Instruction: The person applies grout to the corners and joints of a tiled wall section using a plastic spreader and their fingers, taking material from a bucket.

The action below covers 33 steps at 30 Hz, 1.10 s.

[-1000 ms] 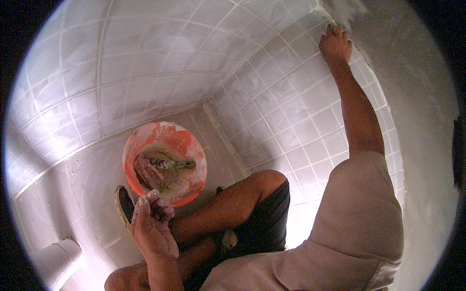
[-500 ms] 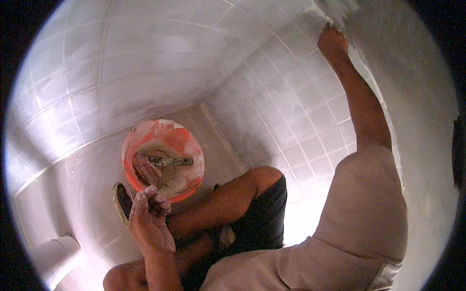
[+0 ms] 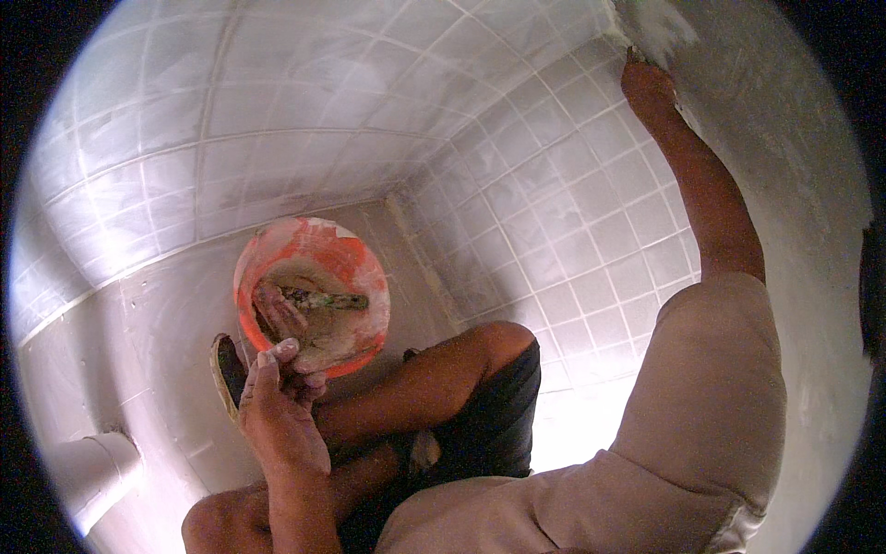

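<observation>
My right hand point(image 3: 651, 90) reaches up to the far right, against the grey wall just beside the tile edge. Its fingers are closed, and a small dark tip sticks out beyond them; the rest of what it grips is hidden. Pale, wet-looking paste point(image 3: 672, 20) smears the wall above it. At the lower left, my left hand point(image 3: 284, 406) hovers by the near rim of an orange bucket point(image 3: 369, 277), its whitened fingers loosely bent and apart, with nothing visible in them. Inside the bucket lie a paste-coated tool with a handle point(image 3: 323, 299) and a ridged, pinkish thing point(image 3: 279, 310).
White tiled walls point(image 3: 572, 198) meet in a corner behind the bucket. A white pipe point(image 3: 92, 471) stands out at the lower left. My bent legs point(image 3: 425, 379) and a sandal point(image 3: 226, 369) are close to the bucket. The grey wall point(image 3: 803, 231) runs along my right side.
My right hand has shifted slightly right and down along the wall edge. The view has tilted a little; my left hand stays by the bucket, its fingers in much the same bend.
</observation>
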{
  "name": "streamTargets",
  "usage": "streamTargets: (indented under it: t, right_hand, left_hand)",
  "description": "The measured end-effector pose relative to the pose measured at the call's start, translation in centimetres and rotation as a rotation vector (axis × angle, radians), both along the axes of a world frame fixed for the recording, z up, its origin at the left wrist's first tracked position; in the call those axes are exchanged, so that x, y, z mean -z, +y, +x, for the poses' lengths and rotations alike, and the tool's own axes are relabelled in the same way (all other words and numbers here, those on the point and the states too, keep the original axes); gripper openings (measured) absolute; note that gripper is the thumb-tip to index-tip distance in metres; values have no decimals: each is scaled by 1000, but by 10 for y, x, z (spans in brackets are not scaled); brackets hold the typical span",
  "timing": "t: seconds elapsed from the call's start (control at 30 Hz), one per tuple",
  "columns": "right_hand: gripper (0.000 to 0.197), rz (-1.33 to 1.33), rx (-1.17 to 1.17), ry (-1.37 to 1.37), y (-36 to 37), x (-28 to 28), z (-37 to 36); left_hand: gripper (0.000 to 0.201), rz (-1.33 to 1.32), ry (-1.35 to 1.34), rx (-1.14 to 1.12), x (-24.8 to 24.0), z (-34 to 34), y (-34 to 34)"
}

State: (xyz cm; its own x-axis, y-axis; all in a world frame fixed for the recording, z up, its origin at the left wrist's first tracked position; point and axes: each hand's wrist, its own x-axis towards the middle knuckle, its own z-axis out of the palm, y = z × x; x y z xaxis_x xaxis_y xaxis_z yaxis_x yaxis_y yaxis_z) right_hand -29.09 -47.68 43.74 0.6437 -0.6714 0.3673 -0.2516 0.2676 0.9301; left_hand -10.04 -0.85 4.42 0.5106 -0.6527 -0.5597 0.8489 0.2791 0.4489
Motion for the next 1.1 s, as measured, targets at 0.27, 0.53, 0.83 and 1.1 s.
streamTargets:
  t: [0.27,0.53,0.83,1.1]
  right_hand:
    - [52,-7,-18,42,20,2,-18]
    - [57,55,-217,-59,12,-12,-48]
    - [59,111,-172,-376,63,48,-28]
    - [52,-7,-271,-93,3,52,28]
  left_hand:
    - [29,-101,8,16,9,2,2]
    - [31,-88,-23,28,8,6,6]
    - [29,-140,-15,-16,1,4,3]
    - [27,17,4,3,18,0,-4]
